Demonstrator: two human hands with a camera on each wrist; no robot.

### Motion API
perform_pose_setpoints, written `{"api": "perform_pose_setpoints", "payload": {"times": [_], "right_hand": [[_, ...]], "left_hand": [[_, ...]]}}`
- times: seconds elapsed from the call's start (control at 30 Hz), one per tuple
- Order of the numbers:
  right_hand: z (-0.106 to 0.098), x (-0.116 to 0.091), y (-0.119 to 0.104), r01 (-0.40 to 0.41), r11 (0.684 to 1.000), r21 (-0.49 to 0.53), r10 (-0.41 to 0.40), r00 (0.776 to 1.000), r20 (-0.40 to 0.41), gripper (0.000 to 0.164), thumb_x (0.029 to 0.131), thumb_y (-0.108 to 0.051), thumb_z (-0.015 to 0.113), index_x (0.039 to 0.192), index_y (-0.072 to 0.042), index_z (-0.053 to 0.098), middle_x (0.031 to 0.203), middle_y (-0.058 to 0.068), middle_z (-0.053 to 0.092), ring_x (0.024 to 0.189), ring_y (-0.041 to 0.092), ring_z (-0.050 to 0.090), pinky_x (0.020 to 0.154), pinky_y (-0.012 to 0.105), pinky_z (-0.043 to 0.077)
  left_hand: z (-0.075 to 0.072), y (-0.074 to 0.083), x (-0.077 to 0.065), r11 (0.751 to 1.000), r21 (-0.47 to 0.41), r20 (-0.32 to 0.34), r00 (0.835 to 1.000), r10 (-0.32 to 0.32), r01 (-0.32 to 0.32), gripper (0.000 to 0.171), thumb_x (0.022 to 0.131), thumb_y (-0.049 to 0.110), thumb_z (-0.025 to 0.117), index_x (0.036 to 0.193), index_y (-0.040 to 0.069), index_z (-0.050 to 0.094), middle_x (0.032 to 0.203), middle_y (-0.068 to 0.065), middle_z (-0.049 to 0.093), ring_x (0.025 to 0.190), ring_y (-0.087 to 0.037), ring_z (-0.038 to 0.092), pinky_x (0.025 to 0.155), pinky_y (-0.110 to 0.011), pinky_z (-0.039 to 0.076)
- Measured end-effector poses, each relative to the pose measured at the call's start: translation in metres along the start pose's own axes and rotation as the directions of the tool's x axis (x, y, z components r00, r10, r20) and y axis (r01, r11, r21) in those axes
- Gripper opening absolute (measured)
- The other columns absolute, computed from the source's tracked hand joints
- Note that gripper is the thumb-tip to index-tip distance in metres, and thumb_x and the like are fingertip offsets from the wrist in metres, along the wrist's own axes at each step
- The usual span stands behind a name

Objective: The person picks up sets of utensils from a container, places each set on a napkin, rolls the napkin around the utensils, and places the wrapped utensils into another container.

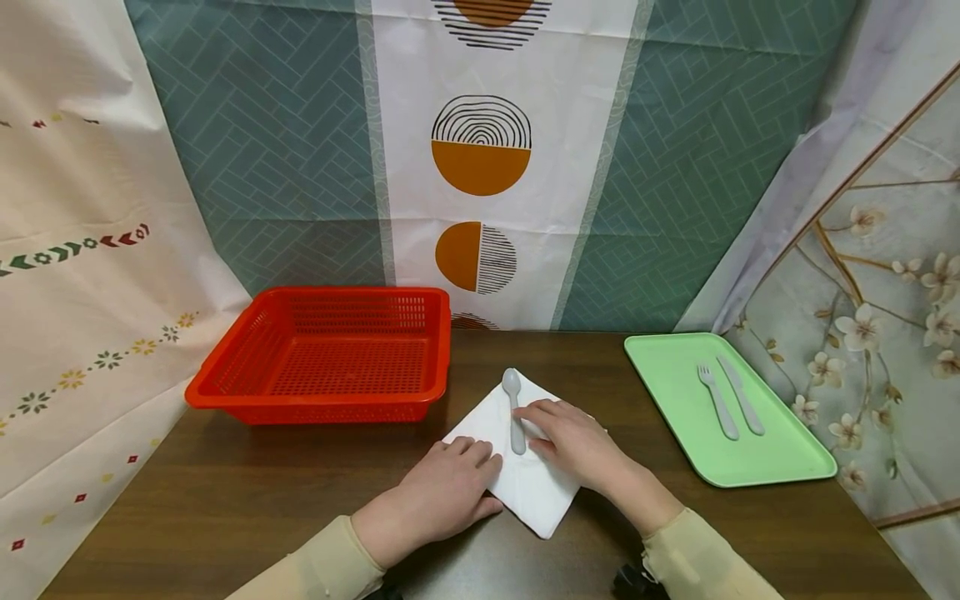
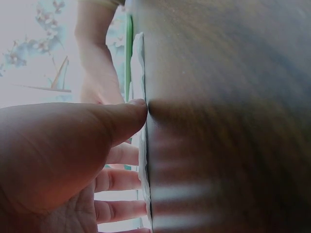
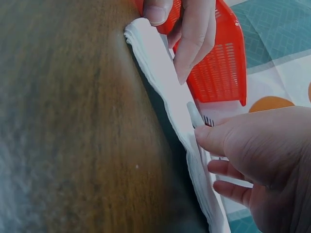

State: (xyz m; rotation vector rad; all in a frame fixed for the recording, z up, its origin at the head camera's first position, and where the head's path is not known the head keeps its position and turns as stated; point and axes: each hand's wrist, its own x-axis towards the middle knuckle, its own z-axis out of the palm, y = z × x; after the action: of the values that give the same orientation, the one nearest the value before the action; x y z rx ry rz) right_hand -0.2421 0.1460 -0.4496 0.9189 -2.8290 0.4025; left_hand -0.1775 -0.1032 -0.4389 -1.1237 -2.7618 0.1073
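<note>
- Left hand (image 1: 453, 487) – fingers loosely bent, not clenched; fingertips rest on the left part of the white napkin (image 1: 540, 492), thumb out along the lower-left edge.
- Right hand (image 1: 573, 442) – fingers relaxed over the napkin, index fingertip at the handle of the grey spoon (image 1: 512, 383), thumb just beside it; thumb and fingertips sit apart in the right wrist view, no firm grip seen.
- White napkin – flat on the brown wooden table (image 1: 300, 508), turned cornerwise, one corner toward the person; several layers show along its edge in the right wrist view.
- Grey spoon – lies on the napkin between the hands, bowl pointing away from the person, near the far corner; handle runs toward the person.
- Red basket (image 1: 322, 408) – on the table, far left of the napkin, well apart from it; slotted sides, mesh bottom.
- Green tray (image 1: 750, 467) – on the table at the right, well apart from the napkin.
- Grey fork (image 1: 717, 404) and grey knife (image 1: 741, 396) – side by side on the tray, fork left, knife right, fork tines pointing away from the person.
- Patterned curtain (image 1: 300, 125) – hangs behind the table, teal panels around a white strip with orange-and-black circles.
- Flowered cloth (image 1: 847, 392) – at the right, beyond the tray.
- Pale sleeves (image 1: 322, 567) – on both forearms.
</note>
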Motion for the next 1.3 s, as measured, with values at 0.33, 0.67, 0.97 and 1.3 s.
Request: {"api": "perform_pose_setpoints", "payload": {"times": [0.33, 0.67, 0.97, 1.3], "right_hand": [[-0.003, -0.008, 0.005, 0.018, 1.0, -0.021, -0.019, 0.997, -0.074, 0.05, 0.1, -0.012, 0.082, 0.148, -0.005, 0.067, 0.146, 0.014, 0.068, 0.138, 0.038, 0.062, 0.113, 0.059, 0.048], [-0.013, -0.016, 0.014, 0.004, 0.997, -0.075, -0.01, 0.996, -0.091, 0.056, 0.103, -0.023, 0.081, 0.152, -0.003, 0.063, 0.156, 0.017, 0.061, 0.148, 0.039, 0.054, 0.123, 0.057, 0.039], [-0.022, -0.024, 0.025, -0.017, 0.994, -0.11, 0.005, 0.994, -0.109, 0.064, 0.103, -0.034, 0.08, 0.155, -0.002, 0.061, 0.158, 0.019, 0.06, 0.148, 0.042, 0.054, 0.122, 0.06, 0.039], [-0.035, -0.037, 0.041, -0.04, 0.984, -0.174, 0.016, 0.991, -0.135, 0.067, 0.103, -0.035, 0.079, 0.156, 0.0, 0.059, 0.159, 0.023, 0.058, 0.148, 0.047, 0.052, 0.121, 0.062, 0.04]], "left_hand": [[-0.001, 0.001, 0.0, 1.0, 0.002, -0.011, 1.0, 0.003, -0.003, 0.054, 0.102, 0.053, 0.076, 0.138, 0.013, 0.071, 0.133, -0.004, 0.068, 0.12, -0.029, 0.065, 0.094, -0.047, 0.057], [-0.003, 0.002, 0.0, 1.0, 0.002, -0.004, 1.0, 0.001, -0.001, 0.055, 0.102, 0.054, 0.075, 0.139, 0.013, 0.071, 0.133, -0.004, 0.068, 0.12, -0.029, 0.065, 0.094, -0.047, 0.057], [-0.002, 0.002, 0.0, 1.0, -0.008, 0.008, 1.0, -0.001, 0.001, 0.054, 0.102, 0.053, 0.076, 0.139, 0.013, 0.071, 0.132, -0.004, 0.067, 0.12, -0.029, 0.064, 0.094, -0.047, 0.057], [-0.001, 0.0, -0.002, 1.0, -0.002, -0.013, 1.0, 0.008, -0.008, 0.053, 0.101, 0.053, 0.076, 0.136, 0.013, 0.071, 0.129, -0.004, 0.067, 0.117, -0.028, 0.064, 0.092, -0.046, 0.056]]}}
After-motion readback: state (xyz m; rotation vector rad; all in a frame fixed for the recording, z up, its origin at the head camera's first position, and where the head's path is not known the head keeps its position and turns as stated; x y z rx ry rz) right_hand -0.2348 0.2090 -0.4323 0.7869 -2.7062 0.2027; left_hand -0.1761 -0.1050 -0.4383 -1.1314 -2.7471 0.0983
